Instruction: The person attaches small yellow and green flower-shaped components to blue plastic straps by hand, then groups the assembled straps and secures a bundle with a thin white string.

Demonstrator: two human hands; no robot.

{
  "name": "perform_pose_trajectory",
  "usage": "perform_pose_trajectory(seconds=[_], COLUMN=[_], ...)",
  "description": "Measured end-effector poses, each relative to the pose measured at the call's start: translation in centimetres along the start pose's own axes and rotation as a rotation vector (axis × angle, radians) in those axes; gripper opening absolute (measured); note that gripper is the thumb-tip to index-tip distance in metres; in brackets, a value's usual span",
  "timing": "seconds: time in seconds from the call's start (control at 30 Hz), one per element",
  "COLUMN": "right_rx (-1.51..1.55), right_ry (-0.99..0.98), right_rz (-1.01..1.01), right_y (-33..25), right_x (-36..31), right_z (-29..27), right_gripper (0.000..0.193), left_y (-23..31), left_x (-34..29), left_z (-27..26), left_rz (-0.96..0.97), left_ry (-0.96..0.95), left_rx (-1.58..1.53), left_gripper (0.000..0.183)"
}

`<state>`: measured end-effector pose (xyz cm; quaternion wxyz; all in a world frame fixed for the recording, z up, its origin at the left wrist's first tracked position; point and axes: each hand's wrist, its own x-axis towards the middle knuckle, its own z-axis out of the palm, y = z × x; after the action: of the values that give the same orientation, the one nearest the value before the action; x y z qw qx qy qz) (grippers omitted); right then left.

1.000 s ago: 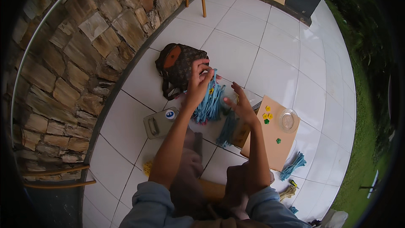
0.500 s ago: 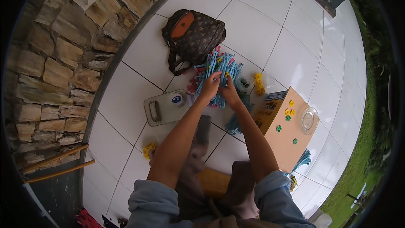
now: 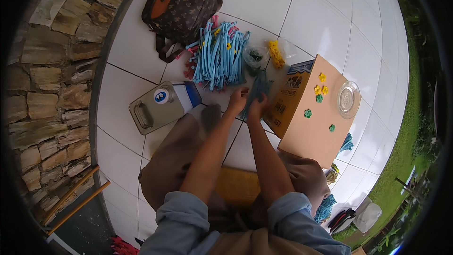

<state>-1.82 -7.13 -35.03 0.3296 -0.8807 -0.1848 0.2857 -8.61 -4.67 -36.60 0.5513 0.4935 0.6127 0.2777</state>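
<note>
My left hand (image 3: 238, 101) is just left of a bundle of teal strips (image 3: 260, 85) on the tiled floor, its fingers curled in; what they hold, if anything, is hidden. On the bundle's near right side, my right hand (image 3: 257, 106) has its fingers bent around some of the strips. Beyond my hands lies a large heap of light-blue strips (image 3: 218, 59) with knotted-looking ends, several small yellow flowers among them and pink strips beneath. A clear bag with green pieces (image 3: 255, 56) and another with yellow flowers (image 3: 276, 55) lie beside the heap.
At right a cardboard box (image 3: 302, 118) carries several loose yellow and green flowers (image 3: 319, 98) and a clear glass dish (image 3: 348, 99). A brown patterned backpack (image 3: 184, 7) stands at far left. Nearer lies a greyish rectangular container (image 3: 155, 108). A stone wall (image 3: 52, 80) bounds the left.
Both hands have left the light-blue heap and come down to the teal bundle, nearer the box. The view has shifted, so the backpack and heap appear higher and further left.
</note>
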Motion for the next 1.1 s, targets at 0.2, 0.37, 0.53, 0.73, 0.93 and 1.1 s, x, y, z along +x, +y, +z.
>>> perform_pose_trajectory(seconds=[0.2, 0.37, 0.53, 0.73, 0.93, 1.1], right_rx=[-0.117, -0.01, 0.129, 0.473, 0.843, 0.633], right_ry=[-0.141, -0.119, -0.052, -0.235, -0.336, -0.466], right_rz=[-0.052, -0.035, -0.188, -0.314, -0.662, -0.628], right_y=[3.6, 2.8, -1.6, -8.7, -16.5, -17.6], right_x=[1.4, 0.4, -3.5, -7.0, -6.3, -3.6], right_z=[-1.9, -2.8, -5.1, -11.1, -21.1, -30.6], right_gripper=[0.046, 0.031, 0.019, 0.016, 0.033, 0.027], left_y=[-3.5, 0.4, 2.9, 12.6, 27.4, 31.8], left_x=[-2.9, -3.1, -4.6, -6.7, -9.6, -12.1], left_z=[3.6, 2.9, 2.0, -0.4, -2.1, -0.7], left_rz=[0.157, 0.011, -0.005, 0.263, 0.537, 0.555], left_ry=[-0.074, -0.106, 0.228, 0.14, -0.147, -0.36], left_rx=[-0.001, 0.055, -0.022, -0.289, -0.496, -0.669], left_gripper=[0.026, 0.019, 0.017, 0.02, 0.021, 0.02])
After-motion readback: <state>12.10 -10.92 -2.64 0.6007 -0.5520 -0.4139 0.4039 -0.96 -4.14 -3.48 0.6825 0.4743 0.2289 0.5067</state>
